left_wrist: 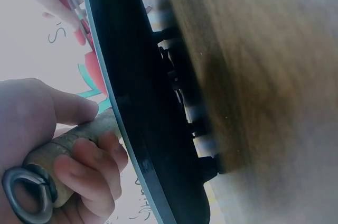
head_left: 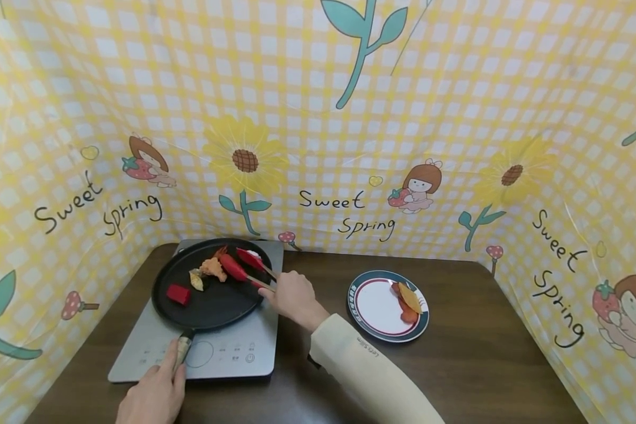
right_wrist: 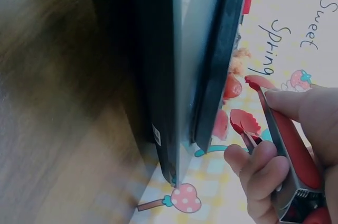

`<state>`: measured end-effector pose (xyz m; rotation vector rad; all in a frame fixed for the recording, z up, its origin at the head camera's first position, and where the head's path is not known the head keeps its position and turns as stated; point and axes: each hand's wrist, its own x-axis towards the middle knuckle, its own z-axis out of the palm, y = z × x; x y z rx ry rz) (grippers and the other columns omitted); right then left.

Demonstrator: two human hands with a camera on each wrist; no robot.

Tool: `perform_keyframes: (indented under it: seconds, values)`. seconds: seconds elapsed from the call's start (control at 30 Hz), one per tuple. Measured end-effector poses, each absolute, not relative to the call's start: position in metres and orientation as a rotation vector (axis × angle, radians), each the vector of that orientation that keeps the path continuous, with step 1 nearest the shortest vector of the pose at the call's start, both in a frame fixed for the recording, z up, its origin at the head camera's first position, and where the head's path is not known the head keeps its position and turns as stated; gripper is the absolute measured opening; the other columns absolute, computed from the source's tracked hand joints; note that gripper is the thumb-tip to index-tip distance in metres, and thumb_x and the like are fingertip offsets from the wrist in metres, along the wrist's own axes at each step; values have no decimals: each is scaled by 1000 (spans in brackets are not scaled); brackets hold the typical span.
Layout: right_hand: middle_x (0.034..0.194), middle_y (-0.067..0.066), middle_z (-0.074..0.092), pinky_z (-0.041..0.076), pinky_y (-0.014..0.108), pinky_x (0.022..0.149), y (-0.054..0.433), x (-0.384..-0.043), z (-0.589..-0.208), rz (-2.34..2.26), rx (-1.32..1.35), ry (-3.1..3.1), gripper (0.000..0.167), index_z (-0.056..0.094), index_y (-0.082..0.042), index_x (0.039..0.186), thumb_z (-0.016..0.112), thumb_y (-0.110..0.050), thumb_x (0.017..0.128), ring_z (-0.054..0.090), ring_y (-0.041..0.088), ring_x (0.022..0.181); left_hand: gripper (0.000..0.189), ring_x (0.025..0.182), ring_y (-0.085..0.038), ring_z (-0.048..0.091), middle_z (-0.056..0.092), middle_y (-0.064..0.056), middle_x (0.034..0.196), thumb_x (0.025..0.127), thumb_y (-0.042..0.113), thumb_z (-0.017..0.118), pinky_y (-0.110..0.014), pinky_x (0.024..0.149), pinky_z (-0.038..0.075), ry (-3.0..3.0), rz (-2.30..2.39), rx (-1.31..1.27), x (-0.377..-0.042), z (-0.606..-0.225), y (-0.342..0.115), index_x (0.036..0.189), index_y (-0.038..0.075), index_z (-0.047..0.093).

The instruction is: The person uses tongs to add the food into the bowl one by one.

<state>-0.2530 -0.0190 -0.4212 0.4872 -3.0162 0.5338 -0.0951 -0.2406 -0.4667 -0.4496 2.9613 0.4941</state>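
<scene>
My left hand [head_left: 156, 391] grips the handle [head_left: 182, 347] of a round black frying pan [head_left: 217, 315]; in the left wrist view, the handle looks wooden, with a metal ring [left_wrist: 26, 195] at its end. Red-tipped tongs [head_left: 234, 268] are in my right hand [head_left: 299, 299], their tips spread apart over the pan's right side. A red block [head_left: 178, 294], a small yellowish piece [head_left: 196, 280] and a fried shrimp [head_left: 213, 268] lie in the pan. Rounded red pieces [right_wrist: 232, 86] show near the tongs in the right wrist view; the tips partly hide what lies there.
Beneath the pan is a silver induction cooker [head_left: 233, 368] on a dark wooden table [head_left: 471, 353]. To the right stands a white plate [head_left: 371, 303] with a dark rim, holding yellow and reddish food pieces [head_left: 409, 300]. Yellow checked cloth [head_left: 318, 147] encloses the back and sides.
</scene>
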Motion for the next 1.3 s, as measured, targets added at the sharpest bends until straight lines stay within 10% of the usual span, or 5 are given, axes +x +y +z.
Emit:
perform_keyframes:
  seconds: [1.3]
  values:
    - [62, -2, 52, 39, 30, 46, 148, -212, -413, 383, 454, -2869, 45, 66, -9, 90, 68, -53, 81, 48, 13, 52, 58, 67, -41, 58, 59, -22, 89, 97, 32, 47, -55, 60, 45, 2930, 491, -468, -95, -467, -240, 143, 1, 28]
